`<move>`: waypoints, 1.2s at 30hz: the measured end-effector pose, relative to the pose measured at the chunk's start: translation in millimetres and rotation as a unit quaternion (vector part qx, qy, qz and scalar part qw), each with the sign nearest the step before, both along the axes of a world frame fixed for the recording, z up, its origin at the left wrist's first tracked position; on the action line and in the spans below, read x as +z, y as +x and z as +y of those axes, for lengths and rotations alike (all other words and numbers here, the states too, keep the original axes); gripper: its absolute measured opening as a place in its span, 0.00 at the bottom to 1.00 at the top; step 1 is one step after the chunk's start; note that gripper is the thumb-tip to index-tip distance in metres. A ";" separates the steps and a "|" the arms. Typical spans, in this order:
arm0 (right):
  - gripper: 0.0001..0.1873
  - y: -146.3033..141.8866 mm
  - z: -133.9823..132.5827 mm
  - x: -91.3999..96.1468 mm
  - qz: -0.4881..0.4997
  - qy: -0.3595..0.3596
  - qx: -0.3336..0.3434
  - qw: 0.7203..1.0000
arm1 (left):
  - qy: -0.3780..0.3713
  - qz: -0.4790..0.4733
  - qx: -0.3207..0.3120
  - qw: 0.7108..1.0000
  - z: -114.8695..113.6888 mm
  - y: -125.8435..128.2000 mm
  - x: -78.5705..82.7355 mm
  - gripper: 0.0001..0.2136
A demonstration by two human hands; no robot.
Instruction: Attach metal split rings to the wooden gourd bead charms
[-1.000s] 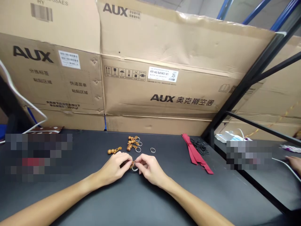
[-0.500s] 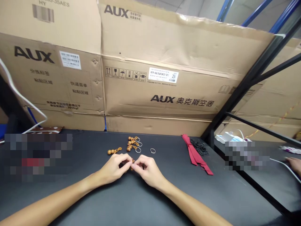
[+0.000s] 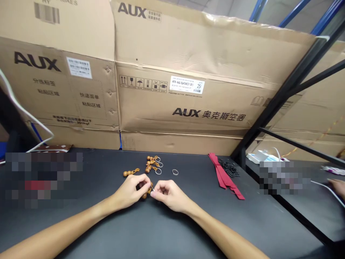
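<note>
At the middle of the black table, my left hand (image 3: 134, 190) pinches the cord of a small brown gourd charm (image 3: 145, 196) that hangs below the fingertips. My right hand (image 3: 168, 194), fingers curled, pinches a metal key ring (image 3: 152, 188) close beside that cord; most of the ring is hidden by the fingers. Just beyond my left hand lies a loose gourd charm (image 3: 129, 173) with an orange cord loop. Several gourd charms (image 3: 149, 163) with rings on their cords lie together farther back. A single key ring (image 3: 175, 172) rests to their right.
Red ribbon strips (image 3: 226, 176) and a pile of black clasps (image 3: 229, 168) lie at the right by a black rack post (image 3: 242, 153). Large cardboard boxes (image 3: 183, 144) stand along the back. A white cable (image 3: 25, 111) runs down at the left. Another person's hand (image 3: 338, 189) shows at the far right.
My hands have parted slightly, the right one shifting a little right and down. The gourd charm and part of the ring between them now show more.
</note>
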State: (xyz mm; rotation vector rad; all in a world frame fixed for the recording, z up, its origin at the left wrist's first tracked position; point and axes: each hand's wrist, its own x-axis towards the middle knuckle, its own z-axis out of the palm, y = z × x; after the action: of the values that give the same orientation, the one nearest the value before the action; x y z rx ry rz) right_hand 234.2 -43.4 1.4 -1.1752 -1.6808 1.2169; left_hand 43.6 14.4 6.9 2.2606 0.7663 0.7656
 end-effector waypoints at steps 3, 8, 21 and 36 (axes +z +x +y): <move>0.16 1.7 0.7 -1.3 0.013 -0.021 0.019 1.000 | 0.001 0.009 -0.009 1.000 -0.5 -0.6 -1.5 0.11; 0.17 5.3 2.6 -4.5 0.080 -0.052 0.034 0.995 | 0.003 0.018 -0.003 1.000 2.7 -0.7 -5.1 0.11; 0.18 6.1 2.5 -3.9 0.041 -0.049 0.011 0.998 | -0.066 -0.014 -0.024 0.997 -0.4 0.2 1.4 0.12; 0.22 5.3 4.0 -0.9 0.058 -0.024 -0.018 0.998 | -0.052 0.005 -0.007 0.999 3.6 0.1 -6.3 0.11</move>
State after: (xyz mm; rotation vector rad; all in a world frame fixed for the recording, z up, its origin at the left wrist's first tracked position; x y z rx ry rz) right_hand 239.5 -39.3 0.6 -1.1359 -1.5461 1.2860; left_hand 43.7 18.0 0.6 2.1764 0.7767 0.6936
